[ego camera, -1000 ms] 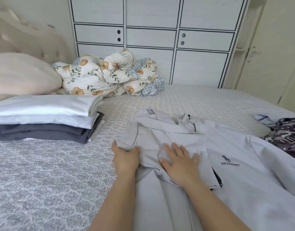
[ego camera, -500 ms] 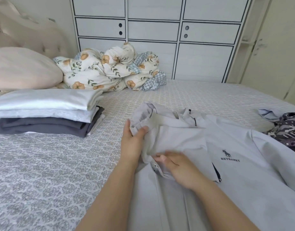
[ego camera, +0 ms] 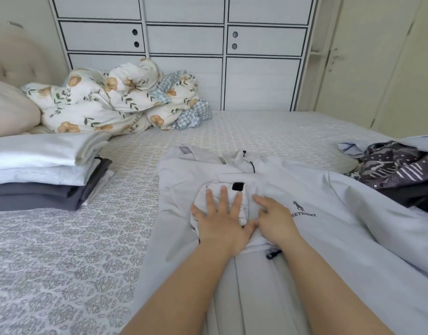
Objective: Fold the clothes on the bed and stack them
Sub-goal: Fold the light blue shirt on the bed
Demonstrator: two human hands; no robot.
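A single wide-angle view from a camera worn on the person's head looks forward and down across a bed. Both forearms reach in from the bottom edge, so the hands sit close to the lens near the centre. Farther off, the view faces a white wardrobe beyond the bed's far side. Straight lines bow near the edges.

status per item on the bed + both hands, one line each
light grey jacket: spread on the bed, only partly folded, sleeve cuff folded onto its chest
left hand: fingers straight, pressing flat on the cuff
right hand: resting on the jacket beside the logo
stack of folded clothes: folded, piled
dark patterned garment: crumpled, unfolded
floral duvet: bunched up
wardrobe doors: closed
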